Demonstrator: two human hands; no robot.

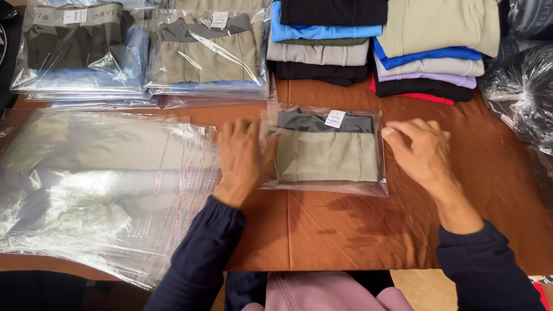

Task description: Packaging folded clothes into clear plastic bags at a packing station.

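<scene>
1. A clear plastic bag holding a folded olive-green garment with a dark grey waistband (326,151) lies flat near the middle of the brown cloth-covered table (345,230).
2. The left hand (242,158) rests palm down at the bag's left edge, fingers spread slightly apart and laid flat, their tips touching the plastic; nothing is clamped.
3. The right hand (423,152) sits at the bag's right edge, wrist raised a little, fingers loosely curled and parted, the fingertips meeting the plastic near its upper right corner.
4. Both forearms, in dark navy sleeves, angle inward from the lower edge of the view.
5. A heap of empty clear plastic bags (98,190) lies just left of the left hand.
6. Bagged garments (144,52) and stacks of folded clothes (380,46) line the far side.
</scene>
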